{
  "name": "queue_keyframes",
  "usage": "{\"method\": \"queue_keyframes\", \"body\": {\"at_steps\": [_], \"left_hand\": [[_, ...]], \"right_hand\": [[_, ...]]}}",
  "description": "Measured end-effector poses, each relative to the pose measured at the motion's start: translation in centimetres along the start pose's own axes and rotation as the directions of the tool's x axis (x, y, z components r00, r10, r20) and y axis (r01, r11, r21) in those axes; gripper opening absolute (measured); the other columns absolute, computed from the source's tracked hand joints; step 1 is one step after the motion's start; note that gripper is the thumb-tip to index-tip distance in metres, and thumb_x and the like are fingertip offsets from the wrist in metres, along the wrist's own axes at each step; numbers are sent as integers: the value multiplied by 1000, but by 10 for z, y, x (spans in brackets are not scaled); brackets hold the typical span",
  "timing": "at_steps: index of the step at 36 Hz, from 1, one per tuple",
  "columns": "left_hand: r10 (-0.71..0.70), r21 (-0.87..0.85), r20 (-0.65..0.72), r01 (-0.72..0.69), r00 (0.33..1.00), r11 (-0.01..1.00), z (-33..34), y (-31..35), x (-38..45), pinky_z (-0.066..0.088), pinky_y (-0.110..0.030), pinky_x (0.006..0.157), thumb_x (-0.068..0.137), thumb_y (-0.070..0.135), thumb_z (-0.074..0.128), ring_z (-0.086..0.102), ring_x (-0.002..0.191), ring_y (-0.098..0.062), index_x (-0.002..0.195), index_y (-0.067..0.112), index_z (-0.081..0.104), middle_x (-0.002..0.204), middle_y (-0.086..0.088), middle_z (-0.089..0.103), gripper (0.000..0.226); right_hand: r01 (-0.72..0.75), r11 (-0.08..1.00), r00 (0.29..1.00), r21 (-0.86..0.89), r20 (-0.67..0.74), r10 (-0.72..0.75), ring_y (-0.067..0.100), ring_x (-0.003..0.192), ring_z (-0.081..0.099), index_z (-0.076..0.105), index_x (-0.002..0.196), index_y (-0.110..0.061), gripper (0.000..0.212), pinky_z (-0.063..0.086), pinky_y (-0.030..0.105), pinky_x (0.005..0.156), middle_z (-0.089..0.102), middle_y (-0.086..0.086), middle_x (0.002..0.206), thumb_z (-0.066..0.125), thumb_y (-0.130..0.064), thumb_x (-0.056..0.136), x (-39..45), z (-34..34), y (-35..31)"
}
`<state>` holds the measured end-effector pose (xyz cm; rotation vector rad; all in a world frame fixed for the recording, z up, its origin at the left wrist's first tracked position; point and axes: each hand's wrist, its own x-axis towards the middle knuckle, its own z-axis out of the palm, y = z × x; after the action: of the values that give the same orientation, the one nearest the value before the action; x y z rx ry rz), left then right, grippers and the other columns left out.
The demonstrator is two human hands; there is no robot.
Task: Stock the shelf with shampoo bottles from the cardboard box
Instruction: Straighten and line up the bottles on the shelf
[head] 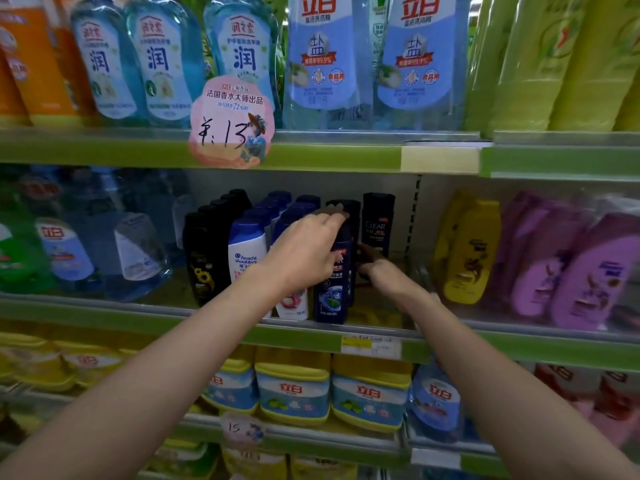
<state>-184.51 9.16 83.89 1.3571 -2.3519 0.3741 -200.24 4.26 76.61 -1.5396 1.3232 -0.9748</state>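
On the middle shelf, Clear bottles stand right of Head & Shoulders bottles — sunflower bottles leftmost.

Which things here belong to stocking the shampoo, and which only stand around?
Belong: left hand on dark blue shampoo bottle; right hand; black Clear bottle; middle shelf.
Around: blue detergent bottles, yellow bottles, price tag.

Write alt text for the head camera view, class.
Two bare arms reach into a shop's middle shelf: the left hand grips a dark blue shampoo bottle, and the right hand reaches behind it. Detergent bottles fill neighbouring shelves.
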Motion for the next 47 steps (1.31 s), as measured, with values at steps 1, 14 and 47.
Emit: {"method": "queue_keyframes", "body": {"at_steps": [1, 14, 47], "left_hand": [[-1, 1, -1, 1, 1000, 1000, 0, 0, 0, 33, -32, 105, 90, 27, 58, 41, 130, -22, 145, 12, 30, 141, -7, 45, 64], [-10, -13, -8, 10, 1000, 1000, 2, 1, -1, 33, -30, 105, 90, 24, 60, 39, 131, -22, 145, 11, 30, 142, -7, 45, 65], [22, -31, -2, -22, 1000, 999, 1, -2, 1, 34, -33, 104, 90, 22, 59, 39, 132, -23, 145, 11, 30, 143, -8, 43, 64]], "right_hand": [[2, 1000, 1000, 12, -3, -2, 22, 120, 50, 27, 146, -19, 53, 44, 31, 95, 50, 9, 134, 37, -2, 97, -1, 1, 0], [25, 994, 996, -102, -82, -34, 21, 109, 55, 30, 144, -22, 47, 48, 38, 95, 56, 7, 125, 38, -12, 99, 4, 8, 6], [88, 856, 996, -509, 28, -86, 24, 117, 53, 49, 127, -8, 35, 43, 30, 93, 56, 12, 127, 55, -10, 92, -9, 14, 2]]}}
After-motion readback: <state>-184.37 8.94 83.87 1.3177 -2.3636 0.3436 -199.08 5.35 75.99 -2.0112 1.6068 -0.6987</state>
